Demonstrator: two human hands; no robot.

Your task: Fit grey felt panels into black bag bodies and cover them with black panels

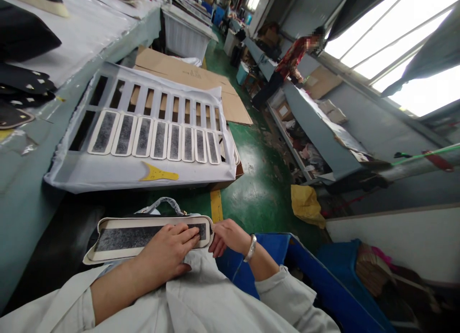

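Note:
A long cream-edged piece (125,238) with a dark speckled centre lies across my lap, on a bag with a plastic-wrapped handle (168,202). My left hand (168,249) rests over its right part, fingers stretched out and pressing on the dark centre. At the piece's right end, my right hand (228,237) has its thumb and index finger closed at the edge; what lies between them is too small to make out. In front stands a white-covered rack (108,172) with a row of similar small dark-centred pieces (159,139).
A yellow tool (160,173) lies on the rack's front edge. Cardboard (201,81) sits behind it. A blue bin (273,246) stands at my right, a worktable (86,31) at the left. A person (289,60) leans over a far bench.

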